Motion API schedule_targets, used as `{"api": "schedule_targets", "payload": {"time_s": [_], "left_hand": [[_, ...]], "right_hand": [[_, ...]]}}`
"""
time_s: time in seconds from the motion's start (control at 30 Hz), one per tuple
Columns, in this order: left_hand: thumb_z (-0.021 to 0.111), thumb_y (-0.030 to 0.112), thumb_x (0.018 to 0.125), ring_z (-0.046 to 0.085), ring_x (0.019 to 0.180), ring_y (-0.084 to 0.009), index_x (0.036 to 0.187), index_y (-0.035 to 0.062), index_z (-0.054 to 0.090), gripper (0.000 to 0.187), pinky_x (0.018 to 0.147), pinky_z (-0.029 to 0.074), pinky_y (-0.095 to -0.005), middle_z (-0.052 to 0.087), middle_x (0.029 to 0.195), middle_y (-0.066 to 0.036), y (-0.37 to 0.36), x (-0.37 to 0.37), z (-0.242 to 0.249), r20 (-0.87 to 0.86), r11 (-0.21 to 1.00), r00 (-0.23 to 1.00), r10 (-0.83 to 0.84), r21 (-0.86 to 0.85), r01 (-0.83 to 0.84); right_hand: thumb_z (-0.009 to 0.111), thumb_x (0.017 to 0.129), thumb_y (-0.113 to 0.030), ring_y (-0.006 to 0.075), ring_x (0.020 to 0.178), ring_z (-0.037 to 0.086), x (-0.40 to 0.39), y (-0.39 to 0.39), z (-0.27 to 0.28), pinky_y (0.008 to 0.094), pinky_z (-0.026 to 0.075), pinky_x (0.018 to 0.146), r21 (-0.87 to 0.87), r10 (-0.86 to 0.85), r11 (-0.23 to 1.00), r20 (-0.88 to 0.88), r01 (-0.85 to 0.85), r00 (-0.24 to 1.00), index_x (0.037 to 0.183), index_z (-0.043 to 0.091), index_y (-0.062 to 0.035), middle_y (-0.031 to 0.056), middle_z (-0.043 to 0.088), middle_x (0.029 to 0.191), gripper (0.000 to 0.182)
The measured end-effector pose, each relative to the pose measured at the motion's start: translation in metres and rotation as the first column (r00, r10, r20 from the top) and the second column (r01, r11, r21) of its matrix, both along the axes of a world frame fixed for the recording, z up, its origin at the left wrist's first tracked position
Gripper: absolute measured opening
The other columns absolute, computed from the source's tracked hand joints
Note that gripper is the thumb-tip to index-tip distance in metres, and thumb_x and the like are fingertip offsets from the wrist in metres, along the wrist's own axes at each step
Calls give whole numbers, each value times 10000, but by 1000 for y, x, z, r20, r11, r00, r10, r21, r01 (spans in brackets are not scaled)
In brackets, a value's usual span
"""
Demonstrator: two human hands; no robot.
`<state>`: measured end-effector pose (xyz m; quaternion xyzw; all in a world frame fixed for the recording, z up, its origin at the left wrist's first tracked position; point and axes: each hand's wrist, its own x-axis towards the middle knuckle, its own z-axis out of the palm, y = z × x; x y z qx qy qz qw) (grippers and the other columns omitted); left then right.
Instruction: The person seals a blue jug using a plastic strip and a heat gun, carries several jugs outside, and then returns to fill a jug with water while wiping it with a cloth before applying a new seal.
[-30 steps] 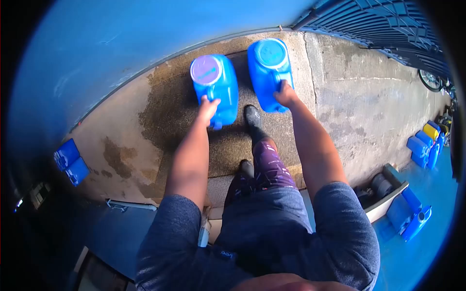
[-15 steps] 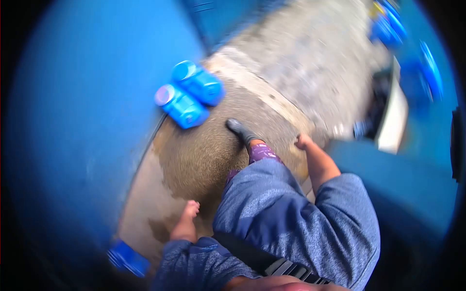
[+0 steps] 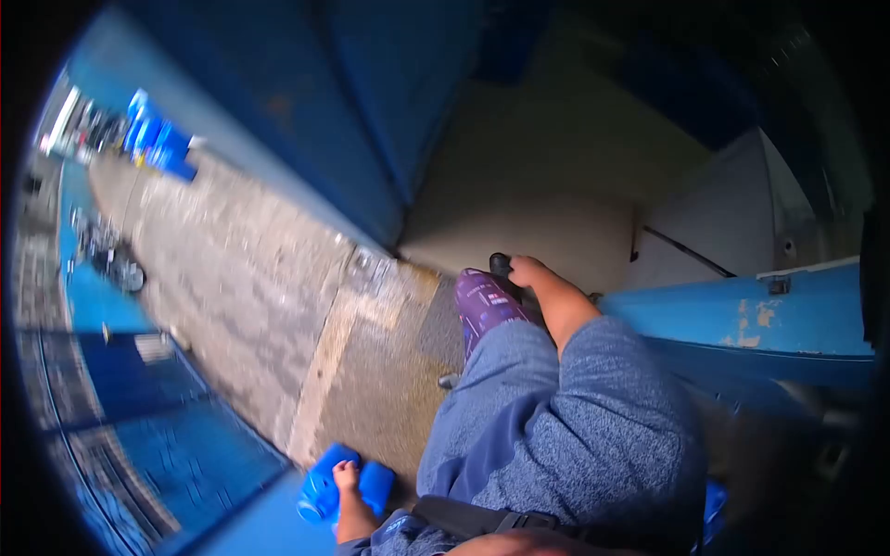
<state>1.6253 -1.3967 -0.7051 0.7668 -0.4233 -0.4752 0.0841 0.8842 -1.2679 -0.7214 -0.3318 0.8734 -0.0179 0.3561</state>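
Note:
My left hand (image 3: 346, 475) hangs low at my left side, its fingers curled, with nothing visible in them. Below it in the view stand blue plastic jugs (image 3: 322, 491); no contact with them can be made out. My right hand (image 3: 527, 271) is in front of my body, its fingers closed and seemingly empty. It overlaps the view of my dark shoe (image 3: 501, 265), below the purple patterned trouser leg (image 3: 486, 302). My other shoe (image 3: 449, 381) shows partly behind the blue-grey top.
Tall blue panels (image 3: 362, 120) border a dim floor area (image 3: 528, 218) ahead. A blue ledge with chipped paint (image 3: 807, 320) runs along the right. Concrete ground (image 3: 250, 269) extends left, with blue containers (image 3: 165, 144) and a bicycle or motorbike-like shape (image 3: 111, 255) farther off.
My view has swung right, towards the dim area. The blue jugs have shifted to the lower left of the view. My right hand now appears beside my forward foot.

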Motion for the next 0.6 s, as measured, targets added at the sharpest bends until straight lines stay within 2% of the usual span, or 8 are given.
{"api": "schedule_targets", "payload": {"time_s": [0.1,0.2,0.33,0.37,0.43,0.5,0.53,0.6], "left_hand": [[676,155,857,672,914,-277,1225,-6,570,416,821,543,-373,689,1019,-182,-117,-111,35,405,925,835,-372,90,368],[680,164,848,670,980,-297,1224,-23,570,434,888,528,-387,688,1082,-204,-165,-268,75,446,693,576,-685,157,704],[668,208,899,663,940,-223,1244,16,566,408,792,525,-319,690,1045,-111,-162,-514,120,-19,712,724,-690,162,683],[658,203,913,657,952,-213,1266,44,557,401,824,513,-313,684,1063,-104,-156,-577,124,-81,658,676,-733,172,733],[642,179,954,642,1048,-247,1259,57,561,338,926,493,-362,649,1167,-138,-144,-689,154,-44,281,283,-958,47,958],[661,214,958,636,1080,-253,1273,40,551,376,956,488,-366,637,1199,-158,-152,-786,169,392,-525,-369,-843,-443,727],[661,214,958,636,1080,-253,1273,40,551,376,956,488,-366,637,1199,-158,-146,-825,198,393,-555,-403,-826,-450,699],[672,240,957,636,1088,-255,1272,5,539,415,968,486,-364,638,1204,-167,-111,-903,273,-168,-38,-93,-981,-305,952]], "right_hand": [[626,792,-218,391,1102,636,-108,102,-27,464,507,963,13,-172,985,-70,174,983,1149,627,31,269,661,1135,435],[634,812,-222,414,1080,638,-175,202,-45,469,513,960,-67,-467,884,-162,463,869,1128,627,32,270,662,1132,406],[632,852,-295,436,1018,649,-199,327,-82,487,511,936,-20,-739,673,-79,740,669,1125,629,9,266,670,1083,409],[616,869,-332,430,988,660,-218,344,-62,488,512,930,136,-388,903,-148,407,910,1130,654,-20,248,681,1073,408],[599,887,-370,424,959,671,-217,366,-22,490,513,924,316,-9,947,-139,53,990,1135,678,-50,230,692,1063,413],[615,874,-382,411,985,668,-224,376,-2,482,514,931,265,-200,942,-44,204,979,1118,695,-57,216,696,1076,414],[624,868,-388,404,998,666,-222,377,2,477,514,935,213,-362,911,10,352,932,1110,703,-60,209,699,1082,416],[640,855,-401,391,1024,664,-213,377,-21,469,515,942,85,-652,758,109,646,751,1094,719,-67,194,703,1095,418]]}}
